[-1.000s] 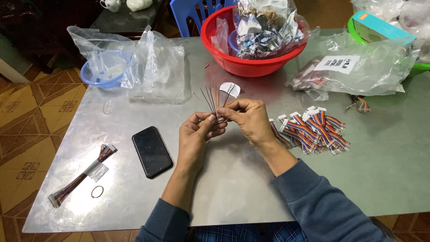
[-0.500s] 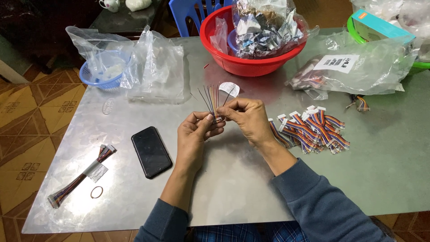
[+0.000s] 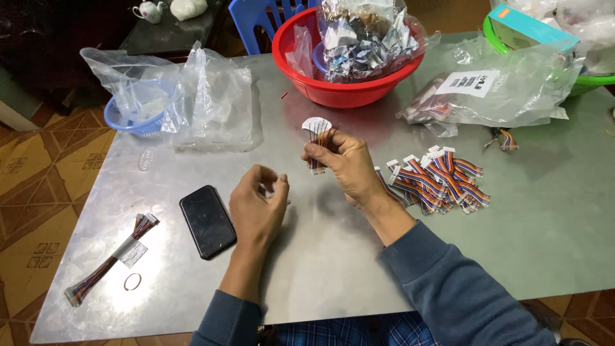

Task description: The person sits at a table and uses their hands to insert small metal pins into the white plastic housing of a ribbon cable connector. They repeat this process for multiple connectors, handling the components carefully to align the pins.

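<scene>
left hand (image 3: pixel 258 204) now apart from wire bundle (image 3: pixel 320 148)

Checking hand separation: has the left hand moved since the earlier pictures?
Yes. The left hand has dropped toward the person and apart from the right hand, ending nearer the black phone.

Grey metal table (image 3: pixel 320 269) — patterned tile floor (image 3: pixel 25 192)

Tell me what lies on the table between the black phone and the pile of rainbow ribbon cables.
In the head view, only the left hand hovers between the black phone and the pile of rainbow ribbon cables; the metal table there is otherwise bare.
</scene>
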